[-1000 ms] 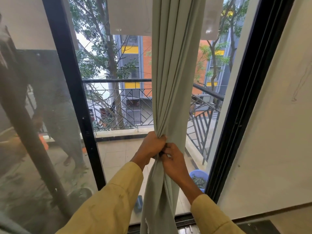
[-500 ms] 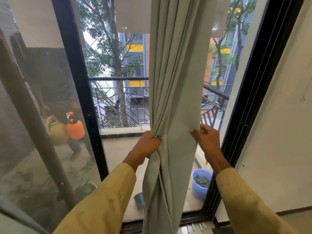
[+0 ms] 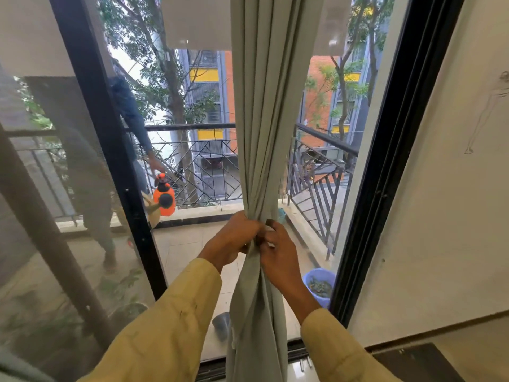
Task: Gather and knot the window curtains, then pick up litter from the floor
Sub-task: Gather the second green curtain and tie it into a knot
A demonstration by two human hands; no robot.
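— Where is the curtain?

— The pale grey-green curtain (image 3: 264,119) hangs down the middle of the glass door, between the black door frame (image 3: 385,172) on the right and a black post on the left. It is drawn into one narrow bundle of folds.

— And the hands?

— Both are on it. The forearms, in yellow sleeves (image 3: 176,321), reach up from the bottom edge of the view. The left hand (image 3: 234,241) comes in from the left with its back turned up and its fingers curled round the gathered folds. The cloth is at its narrowest there.

— The right one?

— The right hand (image 3: 278,255) meets it from the other side, slightly lower, and the two hands are touching or nearly so. Its back faces the camera, and its thumb and fingers pinch the right side of the bundle. The fingertips are tucked into the cloth, so I cannot tell how much they hold.

— Below the grip?

— The fabric falls slack between the two forearms, down to the door track.

— Anything outside?

— On the balcony a person (image 3: 129,114) holds an orange spray bottle (image 3: 164,201) by the railing (image 3: 322,172). A blue bucket (image 3: 319,285) stands just beside the door frame.
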